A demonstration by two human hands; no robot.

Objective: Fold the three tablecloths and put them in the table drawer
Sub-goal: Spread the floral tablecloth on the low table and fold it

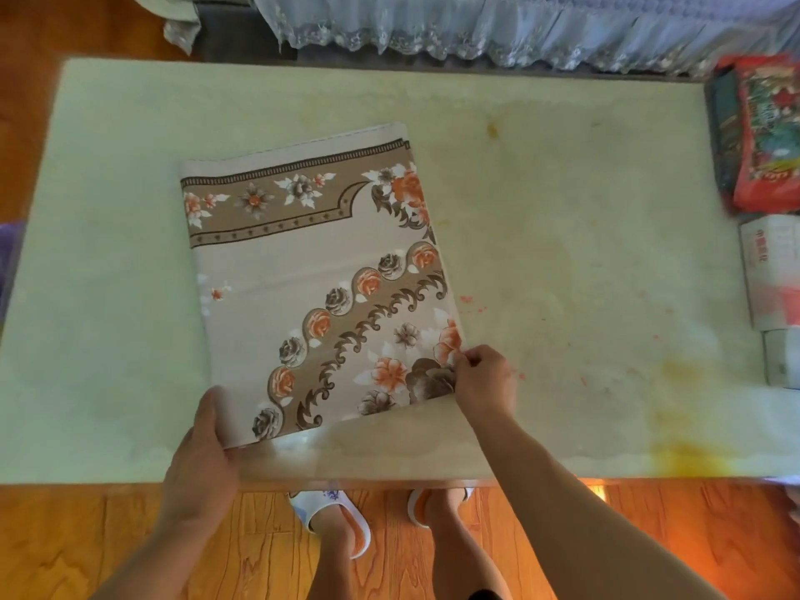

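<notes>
A beige tablecloth [303, 275] printed with orange and brown flowers lies folded into a tall rectangle on the pale table [562, 210]. My left hand [203, 448] grips its near left corner, thumb on top. At the near right corner my right hand [482, 378] pinches the edge of the cloth. The near edge is lifted slightly off the table. No drawer shows in this view, and I see only this one tablecloth.
Red and dark packets [762, 132] are stacked at the table's right edge, with white boxes [775, 279] nearer along that edge. A lace-trimmed blue cover [519, 23] hangs behind the table. My slippered feet [333, 521] stand on the wooden floor.
</notes>
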